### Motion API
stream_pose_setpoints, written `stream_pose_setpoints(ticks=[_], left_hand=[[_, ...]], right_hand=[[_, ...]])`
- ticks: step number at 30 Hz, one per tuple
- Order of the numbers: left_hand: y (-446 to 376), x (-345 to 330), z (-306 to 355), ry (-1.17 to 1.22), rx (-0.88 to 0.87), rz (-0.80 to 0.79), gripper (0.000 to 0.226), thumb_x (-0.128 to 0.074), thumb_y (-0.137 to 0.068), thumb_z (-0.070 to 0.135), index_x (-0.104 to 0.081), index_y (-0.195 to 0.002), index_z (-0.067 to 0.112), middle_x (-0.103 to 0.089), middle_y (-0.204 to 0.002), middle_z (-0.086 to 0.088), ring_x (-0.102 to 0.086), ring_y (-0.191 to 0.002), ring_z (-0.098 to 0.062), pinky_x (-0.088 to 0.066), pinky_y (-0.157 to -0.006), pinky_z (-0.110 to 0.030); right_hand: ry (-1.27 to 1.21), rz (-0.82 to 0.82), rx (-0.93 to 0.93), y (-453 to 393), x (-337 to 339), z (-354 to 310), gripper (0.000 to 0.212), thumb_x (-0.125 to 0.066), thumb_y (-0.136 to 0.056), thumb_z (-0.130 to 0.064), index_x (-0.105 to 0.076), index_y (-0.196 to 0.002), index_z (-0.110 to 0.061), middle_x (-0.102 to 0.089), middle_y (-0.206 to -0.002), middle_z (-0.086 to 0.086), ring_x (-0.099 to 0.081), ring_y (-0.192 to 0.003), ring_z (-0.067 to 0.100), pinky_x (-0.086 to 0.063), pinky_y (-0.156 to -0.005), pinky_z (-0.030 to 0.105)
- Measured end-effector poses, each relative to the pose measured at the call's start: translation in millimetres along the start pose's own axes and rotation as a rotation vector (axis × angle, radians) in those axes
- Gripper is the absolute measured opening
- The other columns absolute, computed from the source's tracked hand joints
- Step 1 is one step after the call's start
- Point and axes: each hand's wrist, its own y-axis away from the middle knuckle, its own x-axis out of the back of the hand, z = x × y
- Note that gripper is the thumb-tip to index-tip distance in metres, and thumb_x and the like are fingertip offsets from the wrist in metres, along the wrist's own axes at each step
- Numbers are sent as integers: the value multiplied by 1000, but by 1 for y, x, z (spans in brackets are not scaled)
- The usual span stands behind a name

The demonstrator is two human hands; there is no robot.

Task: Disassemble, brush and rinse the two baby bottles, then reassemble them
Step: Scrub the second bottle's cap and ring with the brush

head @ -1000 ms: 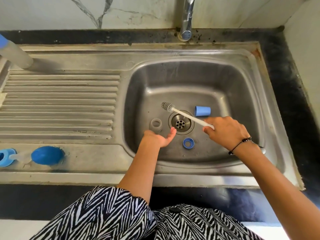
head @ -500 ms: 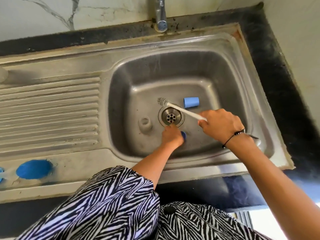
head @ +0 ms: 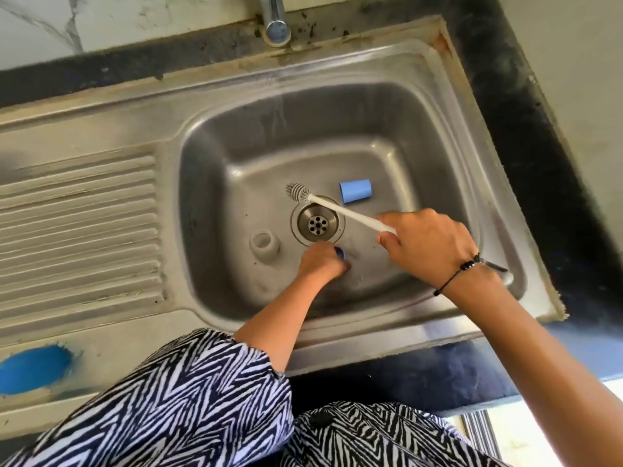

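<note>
Left hand (head: 322, 262) now gripping blue ring (head: 339, 253), steel sink (head: 236, 106), black counter (head: 526, 136)

a home kitchen, going by the stainless sink (head: 435, 106) with ribbed drainboard (head: 81, 224) set into a dark counter (head: 526, 136). chrome tap (head: 274, 20) at the back, marble-look wall (head: 118, 18) behind. worn, stained sealant along the sink's edges; patterned everyday clothing (head: 188, 409) in the foreground.
</note>
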Motion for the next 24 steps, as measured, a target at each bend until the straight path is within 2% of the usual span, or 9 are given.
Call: stream_pose_setpoints(ticks=[3,6,7,9,11,13,17,21,24], left_hand=[[8,22,-11,474,-38,117,36,-62,-84,15,-53,-118,15,-60,-108,-7,-61,-99,-28,-48,-80,-31],[25,46,-17,1220,-16,167,44,-45,-82,-17,-50,-107,18,-55,-102,-11,-57,-74,-22,-54,-61,-25],[33,56,-16,1400,-14,193,52,-38,-80,-25,-48,-108,17,-53,-98,-10,-55,-74,-21,-53,-60,-22],[43,78,-18,1623,-38,272,64,-31,-78,-32,-45,-119,15,-51,-94,-6,-54,-82,-20,-52,-70,-23],[49,98,-27,1749,-89,309,70,-25,-77,-34,-42,-133,5,-52,-98,-9,-53,-90,-20,-48,-85,-32],[54,117,-40,1790,-158,297,71,-21,-77,-28,-43,-137,4,-55,-106,-11,-57,-92,-19,-47,-91,-34],[66,135,-57,1843,-258,315,43,-34,-93,-3,-56,-126,14,-63,-106,-4,-62,-89,-14,-52,-78,-28],[79,132,-64,1839,-349,351,29,-39,-101,14,-58,-123,14,-64,-106,-2,-62,-92,-13,-51,-82,-28],[85,131,-70,1806,-417,360,25,-40,-100,13,-57,-118,12,-64,-99,-4,-62,-88,-15,-50,-86,-32]], right_hand=[[-10,9,28,9,1,0,26,-43,-95,-37,-56,-116,-28,-64,-98,8,-60,-90,34,-37,-63,31],[-59,33,74,16,5,-5,27,-44,-94,-39,-55,-117,-32,-64,-94,7,-61,-89,34,-39,-63,31],[-70,48,100,19,7,-7,27,-44,-94,-40,-55,-117,-34,-64,-91,6,-61,-87,33,-40,-63,31],[-81,85,159,23,14,-12,30,-43,-93,-41,-53,-121,-39,-65,-90,4,-61,-86,31,-47,-64,33],[-71,122,203,27,23,-16,34,-42,-92,-42,-49,-126,-44,-66,-91,3,-62,-89,31,-51,-69,37],[-3,140,226,31,33,-22,35,-40,-94,-44,-45,-128,-47,-66,-95,0,-63,-92,28,-49,-71,35],[119,136,238,35,44,-34,38,-36,-95,-47,-39,-133,-47,-65,-106,-1,-62,-99,26,-49,-75,34],[142,153,250,36,49,-39,38,-38,-94,-47,-42,-132,-48,-65,-110,0,-61,-102,29,-49,-77,35],[84,154,286,34,55,-40,33,-43,-92,-46,-53,-123,-44,-67,-103,1,-62,-100,29,-53,-78,39]])
